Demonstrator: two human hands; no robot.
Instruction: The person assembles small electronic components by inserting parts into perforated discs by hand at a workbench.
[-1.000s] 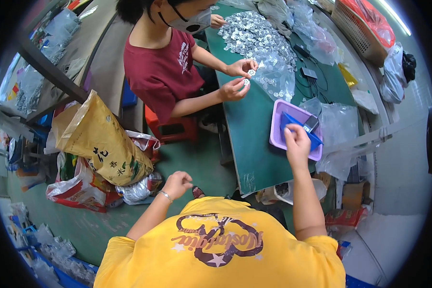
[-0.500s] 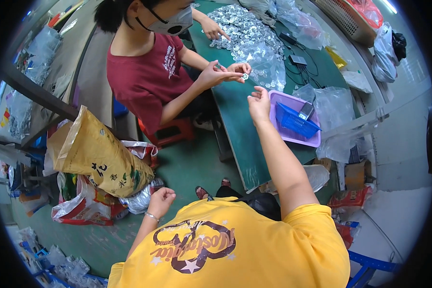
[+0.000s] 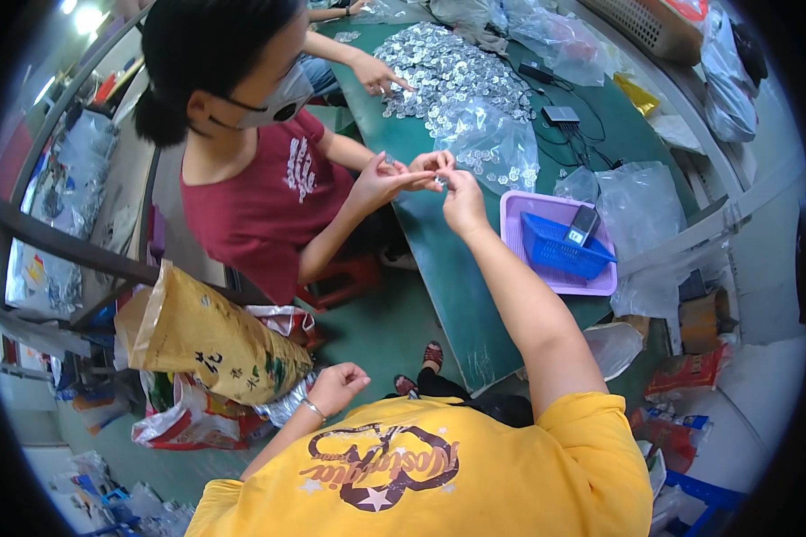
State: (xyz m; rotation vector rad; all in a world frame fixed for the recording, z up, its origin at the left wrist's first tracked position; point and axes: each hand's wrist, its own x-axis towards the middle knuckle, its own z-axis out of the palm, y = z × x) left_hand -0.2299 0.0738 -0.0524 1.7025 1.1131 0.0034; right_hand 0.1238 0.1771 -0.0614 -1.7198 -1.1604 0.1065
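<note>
My right hand (image 3: 465,204) reaches forward over the green table's left edge, thumb and fingers pinched on a small flower-shaped piece (image 3: 441,181). A co-worker in a dark red shirt and white mask has both hands (image 3: 392,183) at the same piece, so their fingertips and mine meet and mostly cover it. Low in front of my body, my left hand (image 3: 335,390), with a bracelet at its wrist, is loosely closed; nothing shows in it. Farther along the table lies a big heap of similar silvery pieces (image 3: 452,67), beside a clear plastic bag (image 3: 488,134) with some of them.
A purple tray (image 3: 557,285) holding a blue basket (image 3: 555,249) and a small dark device (image 3: 583,225) stands right of my forearm. Behind it are a cabled box (image 3: 560,116) and plastic bags. Another person's hand (image 3: 376,75) touches the heap. A yellow sack (image 3: 215,345) stands left.
My right hand has moved left to the co-worker's fingers and closed on the small piece they held out. The co-worker has leaned nearer. My view has shifted slightly; my left hand stays low.
</note>
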